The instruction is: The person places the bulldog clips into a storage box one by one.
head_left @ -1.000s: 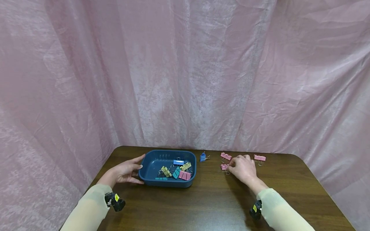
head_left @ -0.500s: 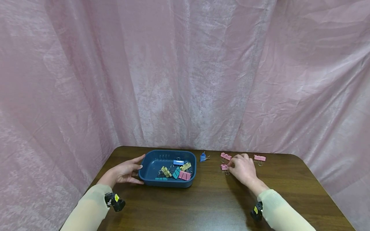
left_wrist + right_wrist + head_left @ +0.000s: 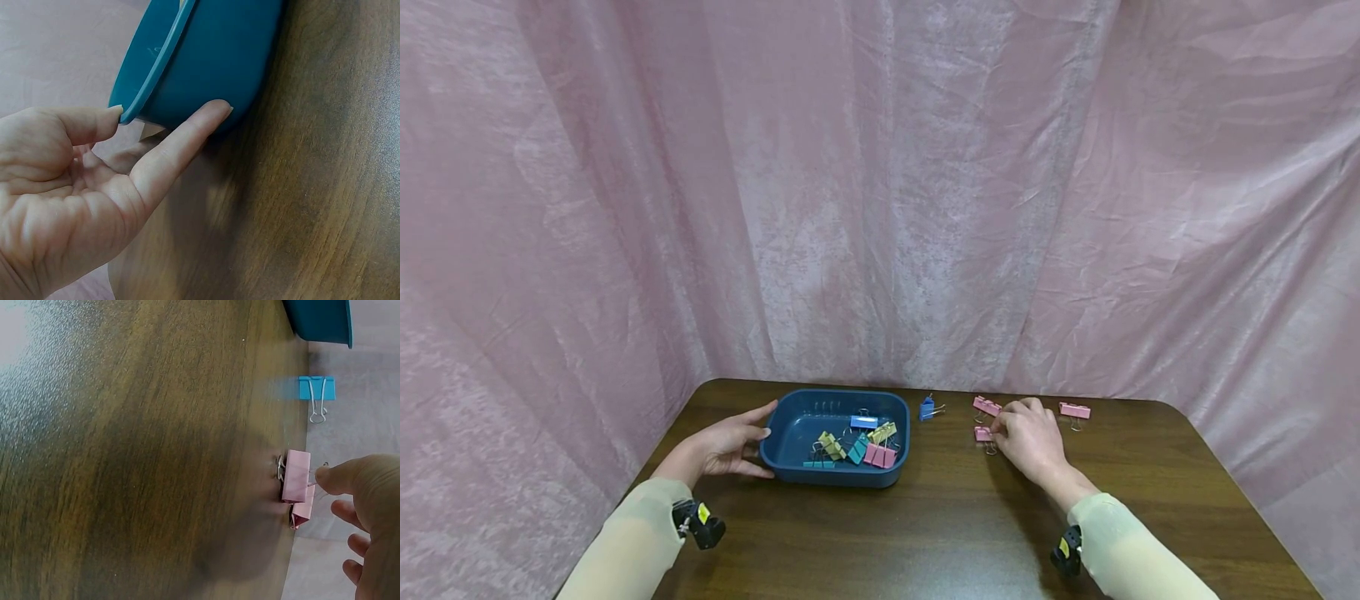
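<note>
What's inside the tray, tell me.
The tray holds one blue clip, two yellow clips, two teal clips and one pink clip. Whatever lies directly beneath them is covered.

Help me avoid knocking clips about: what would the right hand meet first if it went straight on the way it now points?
Most likely the pink binder clip right at the fingers of the right hand; depth is unclear, so they may already touch it.
</note>
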Available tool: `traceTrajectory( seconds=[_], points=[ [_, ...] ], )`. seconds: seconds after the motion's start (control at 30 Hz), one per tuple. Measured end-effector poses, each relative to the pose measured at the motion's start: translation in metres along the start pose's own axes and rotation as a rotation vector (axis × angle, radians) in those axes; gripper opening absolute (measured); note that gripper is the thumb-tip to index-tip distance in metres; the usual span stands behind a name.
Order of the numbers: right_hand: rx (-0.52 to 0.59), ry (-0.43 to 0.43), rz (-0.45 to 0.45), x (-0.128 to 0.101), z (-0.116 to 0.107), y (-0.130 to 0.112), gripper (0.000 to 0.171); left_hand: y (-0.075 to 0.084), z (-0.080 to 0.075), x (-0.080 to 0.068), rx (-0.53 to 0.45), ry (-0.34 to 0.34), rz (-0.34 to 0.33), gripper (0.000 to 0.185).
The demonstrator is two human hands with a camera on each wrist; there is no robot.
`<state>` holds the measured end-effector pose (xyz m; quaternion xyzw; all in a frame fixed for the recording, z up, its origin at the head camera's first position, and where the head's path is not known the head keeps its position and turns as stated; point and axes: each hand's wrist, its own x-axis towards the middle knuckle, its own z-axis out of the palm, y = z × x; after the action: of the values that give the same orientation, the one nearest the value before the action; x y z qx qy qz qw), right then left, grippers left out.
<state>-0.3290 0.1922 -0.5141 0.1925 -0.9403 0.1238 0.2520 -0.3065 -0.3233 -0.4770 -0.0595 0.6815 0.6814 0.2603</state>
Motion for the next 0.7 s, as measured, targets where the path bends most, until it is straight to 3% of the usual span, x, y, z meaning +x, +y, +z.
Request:
traceTrajectory(
  seconds=[0.23, 0.7],
  points=[
    [0.003, 0.048, -0.03, 0.0001, -0.0004, -0.0007, 0.016, -0.0001, -0.0001, 0.0008, -0.01, 0.008, -0.003, 0.064],
    [0.01, 0.025, 0.005, 0.0019, -0.0013, 0.0001, 0.017, 0.001, 0.0002, 0.0, -0.007, 0.004, -0.006, 0.064]
  ],
)
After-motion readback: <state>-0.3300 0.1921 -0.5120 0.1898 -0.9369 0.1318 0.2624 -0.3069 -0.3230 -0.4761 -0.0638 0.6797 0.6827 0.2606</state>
